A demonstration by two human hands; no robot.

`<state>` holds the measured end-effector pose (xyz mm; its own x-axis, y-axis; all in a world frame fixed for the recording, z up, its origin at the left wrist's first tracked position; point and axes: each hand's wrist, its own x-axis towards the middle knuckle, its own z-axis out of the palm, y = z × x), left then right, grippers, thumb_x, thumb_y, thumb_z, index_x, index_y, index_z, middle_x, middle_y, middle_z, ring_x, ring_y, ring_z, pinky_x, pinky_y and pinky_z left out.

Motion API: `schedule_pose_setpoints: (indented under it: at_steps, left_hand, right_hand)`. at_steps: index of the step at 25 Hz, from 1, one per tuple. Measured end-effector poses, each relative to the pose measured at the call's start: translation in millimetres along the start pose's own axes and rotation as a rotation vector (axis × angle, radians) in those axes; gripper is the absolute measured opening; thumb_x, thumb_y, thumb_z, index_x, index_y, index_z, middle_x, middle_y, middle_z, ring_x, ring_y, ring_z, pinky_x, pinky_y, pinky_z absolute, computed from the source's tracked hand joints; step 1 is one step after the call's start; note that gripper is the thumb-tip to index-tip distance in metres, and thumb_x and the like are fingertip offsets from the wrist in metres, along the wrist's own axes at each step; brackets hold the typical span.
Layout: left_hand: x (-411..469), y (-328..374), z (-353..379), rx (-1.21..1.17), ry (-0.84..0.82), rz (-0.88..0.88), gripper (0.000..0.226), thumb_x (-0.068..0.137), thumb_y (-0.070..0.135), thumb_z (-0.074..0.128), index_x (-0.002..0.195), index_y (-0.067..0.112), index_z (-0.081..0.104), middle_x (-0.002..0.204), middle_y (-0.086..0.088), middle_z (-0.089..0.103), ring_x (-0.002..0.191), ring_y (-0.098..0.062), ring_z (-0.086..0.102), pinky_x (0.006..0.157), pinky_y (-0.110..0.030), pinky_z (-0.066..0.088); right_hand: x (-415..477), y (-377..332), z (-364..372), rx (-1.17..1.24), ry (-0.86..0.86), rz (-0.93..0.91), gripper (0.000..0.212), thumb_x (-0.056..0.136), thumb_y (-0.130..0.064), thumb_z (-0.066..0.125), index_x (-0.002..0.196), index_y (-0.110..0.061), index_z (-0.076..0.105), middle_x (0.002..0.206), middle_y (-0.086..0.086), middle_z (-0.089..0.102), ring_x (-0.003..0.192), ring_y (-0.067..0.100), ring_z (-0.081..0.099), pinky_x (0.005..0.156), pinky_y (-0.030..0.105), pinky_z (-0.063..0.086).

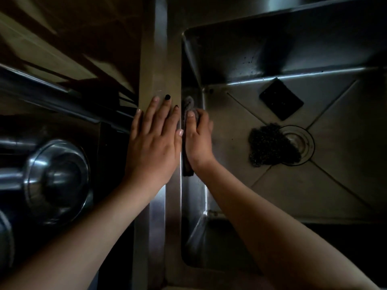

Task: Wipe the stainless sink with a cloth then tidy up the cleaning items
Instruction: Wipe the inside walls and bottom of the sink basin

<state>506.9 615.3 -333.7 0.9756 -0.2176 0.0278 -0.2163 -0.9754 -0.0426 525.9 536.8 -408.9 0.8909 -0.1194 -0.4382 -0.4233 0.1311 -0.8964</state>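
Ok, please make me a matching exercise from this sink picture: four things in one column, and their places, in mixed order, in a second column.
Things:
1. left hand
2. cloth
3. wire scrubber
4. dark square pad

Places:
A. on the basin floor, near the back wall
B. flat on the steel rim left of the basin
C. partly over the drain
D. under the right hand, against the left inner wall

Pairs: 1-B, 2-D, 3-C, 4-A.
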Motion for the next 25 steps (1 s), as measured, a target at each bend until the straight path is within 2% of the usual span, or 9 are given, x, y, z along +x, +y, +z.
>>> schedule_pose_setpoints:
  at_steps: [2,7,11,18,21,25]
  left_hand:
    - [0.5,-1.3,0.2,0.005,0.000,0.001,0.050,0.093,0.031,0.025,0.136,0.010,0.040,0.146,-0.010,0.036,0.139,-0.025,0.023,0.113,-0.043,0.013]
    - [-0.1,-0.8,1.5,0.005,0.011,0.008,0.048,0.093,0.028,0.028,0.135,0.009,0.042,0.145,-0.011,0.038,0.139,-0.027,0.026,0.112,-0.044,0.013]
    - [-0.3,-0.7,3.2,0.013,0.039,0.007,0.046,0.094,0.028,0.029,0.134,0.009,0.043,0.144,-0.011,0.040,0.138,-0.027,0.028,0.112,-0.044,0.015]
    - [0.1,-1.6,4.9,0.024,0.039,-0.001,0.045,0.094,0.028,0.030,0.134,0.010,0.044,0.144,-0.010,0.039,0.138,-0.026,0.027,0.112,-0.044,0.015]
    - [1.5,-2.2,3.9,0.017,0.032,-0.003,0.046,0.094,0.028,0.029,0.135,0.011,0.043,0.146,-0.009,0.038,0.139,-0.025,0.025,0.113,-0.044,0.014]
    - [0.1,-1.1,2.6,0.003,0.017,-0.009,0.048,0.094,0.028,0.026,0.135,0.010,0.041,0.146,-0.011,0.037,0.139,-0.026,0.024,0.113,-0.045,0.014]
  right_hand:
    - [15.0,10.8,2.1,-0.008,0.030,0.065,0.028,0.096,-0.038,0.036,0.119,-0.023,0.044,0.120,0.005,0.039,0.099,0.012,0.047,0.086,0.025,0.033]
    - [34.4,56.4,-2.1,-0.131,0.039,0.262,0.041,0.096,-0.043,0.033,0.131,-0.024,0.037,0.132,0.010,0.035,0.119,0.026,0.041,0.102,0.039,0.033]
    - [33.6,81.8,-6.8,-0.219,0.043,0.408,0.043,0.097,-0.043,0.031,0.133,-0.020,0.036,0.135,0.015,0.032,0.127,0.034,0.033,0.105,0.038,0.026]
    - [-5.8,66.4,-9.2,-0.259,0.025,0.649,0.045,0.097,-0.042,0.028,0.133,-0.016,0.034,0.138,0.019,0.027,0.122,0.040,0.039,0.103,0.040,0.028]
    - [-35.7,33.8,-7.6,-0.202,-0.019,0.509,0.042,0.097,-0.042,0.028,0.132,-0.019,0.033,0.136,0.013,0.029,0.122,0.035,0.038,0.102,0.038,0.028]
    - [-54.8,-3.0,-6.4,-0.011,-0.055,0.215,0.023,0.097,-0.038,0.032,0.118,-0.028,0.038,0.123,0.003,0.032,0.101,0.009,0.040,0.088,0.015,0.028]
